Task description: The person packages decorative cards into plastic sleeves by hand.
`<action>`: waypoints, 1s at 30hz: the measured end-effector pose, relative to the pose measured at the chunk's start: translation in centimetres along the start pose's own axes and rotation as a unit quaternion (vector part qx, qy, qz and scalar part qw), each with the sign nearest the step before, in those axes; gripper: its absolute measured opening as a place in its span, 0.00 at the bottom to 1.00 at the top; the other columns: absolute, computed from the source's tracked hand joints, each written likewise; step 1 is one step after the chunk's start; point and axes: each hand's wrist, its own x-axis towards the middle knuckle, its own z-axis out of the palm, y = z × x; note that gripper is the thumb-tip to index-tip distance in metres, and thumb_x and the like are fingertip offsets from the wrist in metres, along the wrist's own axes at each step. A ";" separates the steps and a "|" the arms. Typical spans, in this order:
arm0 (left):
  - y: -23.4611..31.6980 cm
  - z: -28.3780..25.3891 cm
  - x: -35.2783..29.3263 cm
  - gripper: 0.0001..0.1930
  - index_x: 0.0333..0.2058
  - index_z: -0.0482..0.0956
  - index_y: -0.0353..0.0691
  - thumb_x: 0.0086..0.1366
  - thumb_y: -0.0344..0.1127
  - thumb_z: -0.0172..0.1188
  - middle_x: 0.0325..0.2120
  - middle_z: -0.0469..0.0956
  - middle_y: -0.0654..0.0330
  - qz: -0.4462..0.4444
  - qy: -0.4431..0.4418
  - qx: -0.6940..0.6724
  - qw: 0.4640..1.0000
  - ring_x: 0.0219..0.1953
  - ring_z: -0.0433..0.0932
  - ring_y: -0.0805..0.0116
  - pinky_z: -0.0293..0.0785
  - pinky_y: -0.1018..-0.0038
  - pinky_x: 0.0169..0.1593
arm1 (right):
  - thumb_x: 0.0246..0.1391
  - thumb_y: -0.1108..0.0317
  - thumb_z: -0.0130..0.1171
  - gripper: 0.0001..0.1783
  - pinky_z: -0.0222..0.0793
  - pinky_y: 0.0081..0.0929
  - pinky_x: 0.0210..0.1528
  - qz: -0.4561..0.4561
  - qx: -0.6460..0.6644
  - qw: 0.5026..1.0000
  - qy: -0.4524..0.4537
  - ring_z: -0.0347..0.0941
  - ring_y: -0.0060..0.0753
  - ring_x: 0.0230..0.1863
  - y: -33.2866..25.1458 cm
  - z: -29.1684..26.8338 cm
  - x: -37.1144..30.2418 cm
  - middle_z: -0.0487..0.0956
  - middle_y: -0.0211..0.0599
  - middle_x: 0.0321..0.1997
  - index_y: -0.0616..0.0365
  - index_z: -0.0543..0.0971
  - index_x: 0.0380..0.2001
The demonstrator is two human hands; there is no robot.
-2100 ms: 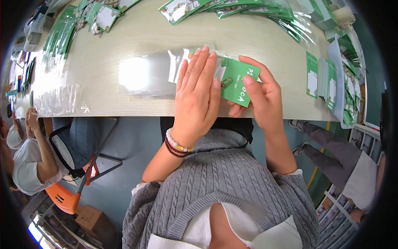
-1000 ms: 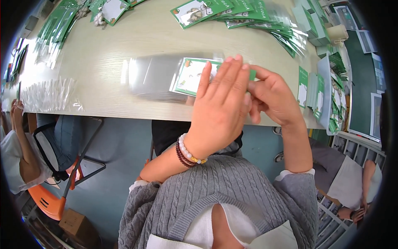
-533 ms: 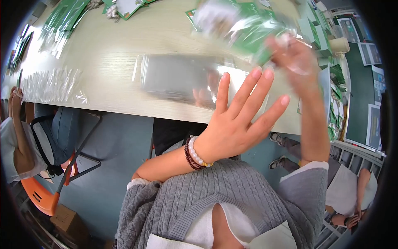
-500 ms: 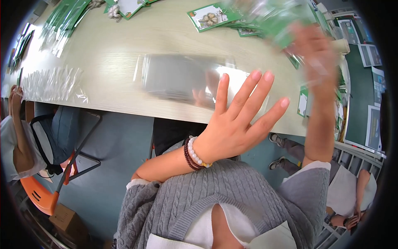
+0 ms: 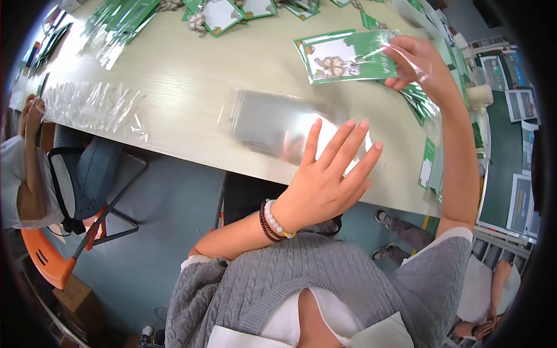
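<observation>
My right hand (image 5: 419,65) pinches the right end of a green-and-white card in a clear plastic sleeve (image 5: 371,61). A pale flower-shaped charm (image 5: 332,66) shows on the card's white part. The card lies over a small stack of similar cards at the back right of the table. My left hand (image 5: 329,182), fingers spread and holding nothing, hovers by the table's near edge. Just beyond it lies a stack of clear plastic sleeves (image 5: 264,122), partly hidden by the fingers. Beaded bracelets (image 5: 272,220) circle my left wrist.
More sleeved green cards (image 5: 125,17) and loose charm cards (image 5: 223,16) lie along the table's far side. A pile of clear sleeves (image 5: 96,104) sits at the left, by another person's hands (image 5: 32,113). Further cards (image 5: 430,165) crowd the right edge. An orange chair (image 5: 49,258) stands lower left.
My right hand, blurred earlier with the sleeved card, has come slightly lower, and the card now rests over the others. My left hand stays spread, shifted slightly down. The whole view has turned a little.
</observation>
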 end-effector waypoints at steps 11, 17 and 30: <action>-3.2 0.3 -1.1 0.18 0.44 0.75 0.39 0.55 0.38 0.61 0.51 0.71 0.50 -0.013 -0.023 0.058 0.998 0.56 0.68 0.53 0.62 0.54 0.60 | 0.59 0.65 0.56 0.08 0.60 0.11 0.15 0.207 0.034 0.963 -0.169 0.63 0.13 0.13 7.1 -5.6 13.8 0.73 0.24 0.24 0.57 0.74 0.37; -4.3 -0.2 -1.5 0.16 0.42 0.76 0.36 0.56 0.37 0.58 0.50 0.72 0.50 0.013 -0.055 0.051 0.997 0.56 0.69 0.55 0.62 0.58 0.60 | 0.56 0.67 0.55 0.06 0.66 0.14 0.18 0.292 -0.158 0.922 -0.201 0.68 0.16 0.18 2.8 -9.3 16.3 0.76 0.28 0.22 0.57 0.78 0.32; -4.8 -0.3 -1.3 0.24 0.44 0.74 0.37 0.55 0.50 0.58 0.53 0.69 0.48 0.022 -0.109 0.080 0.990 0.61 0.63 0.54 0.58 0.58 0.63 | 0.47 0.52 0.64 0.25 0.68 0.37 0.43 -0.195 -0.376 0.903 -0.076 0.74 0.45 0.41 -16.4 15.6 25.0 0.79 0.48 0.41 0.64 0.77 0.38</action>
